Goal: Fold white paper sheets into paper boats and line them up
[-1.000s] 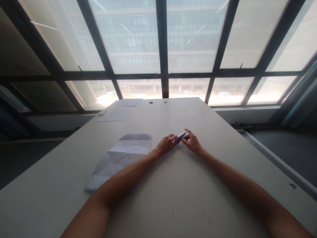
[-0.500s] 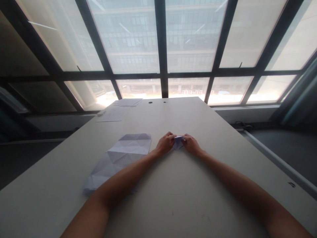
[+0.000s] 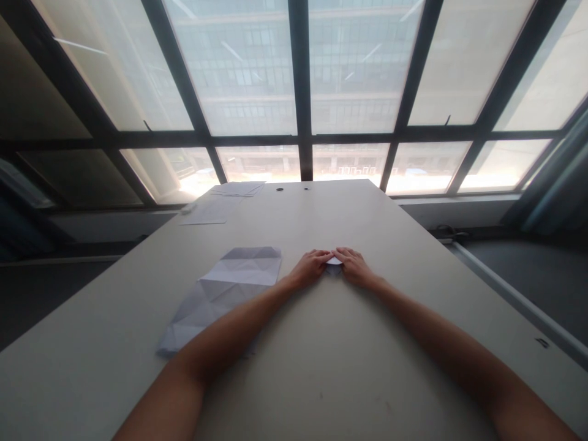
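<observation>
A small piece of folded white paper (image 3: 334,268) lies on the white table between my hands. My left hand (image 3: 313,264) grips its left side, fingers together and pointing inward. From the right, my right hand (image 3: 351,265) presses on its upper edge, with the fingertips of both hands nearly meeting there. Much of the paper is covered by my fingers, so its full shape is hidden. Left of my left forearm rests a large creased sheet of paper (image 3: 225,278), marked with fold lines and partly behind the arm.
At the table's far left lie several flat white sheets (image 3: 206,211). Two small dark spots or holes (image 3: 280,189) show near the far edge. The white table (image 3: 349,355) runs toward tall dark-framed windows. A black mark (image 3: 542,343) sits near the right edge.
My fingertips have come closer together over the top of the folded paper and flattened down. The paper now shows less between my hands. The large creased sheet stays put.
</observation>
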The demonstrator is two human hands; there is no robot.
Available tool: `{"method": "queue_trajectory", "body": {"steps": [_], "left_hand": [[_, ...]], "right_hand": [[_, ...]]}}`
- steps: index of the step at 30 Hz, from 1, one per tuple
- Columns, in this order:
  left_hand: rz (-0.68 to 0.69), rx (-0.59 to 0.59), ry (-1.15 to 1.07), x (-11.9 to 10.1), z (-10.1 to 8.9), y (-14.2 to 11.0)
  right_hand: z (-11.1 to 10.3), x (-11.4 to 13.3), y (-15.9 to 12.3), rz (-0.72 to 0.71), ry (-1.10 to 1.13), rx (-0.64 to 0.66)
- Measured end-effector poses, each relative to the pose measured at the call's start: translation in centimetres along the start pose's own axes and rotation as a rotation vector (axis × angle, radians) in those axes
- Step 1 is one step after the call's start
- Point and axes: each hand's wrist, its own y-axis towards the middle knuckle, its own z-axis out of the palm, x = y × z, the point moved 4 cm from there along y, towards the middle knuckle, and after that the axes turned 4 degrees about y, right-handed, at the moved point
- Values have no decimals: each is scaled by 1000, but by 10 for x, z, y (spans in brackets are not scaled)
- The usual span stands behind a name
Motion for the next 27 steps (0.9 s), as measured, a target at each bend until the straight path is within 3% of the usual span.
{"method": "queue_trajectory", "body": {"steps": [12, 21, 27], "left_hand": [[-11, 266, 114, -2, 2, -5], [-36, 233, 121, 1, 10, -5], [-18, 267, 140, -6, 3, -8]], "right_hand": [[-5, 4, -7, -132, 66, 194], [1, 6, -3, -61, 30, 158], [-1, 7, -3, -46, 22, 179]]}}
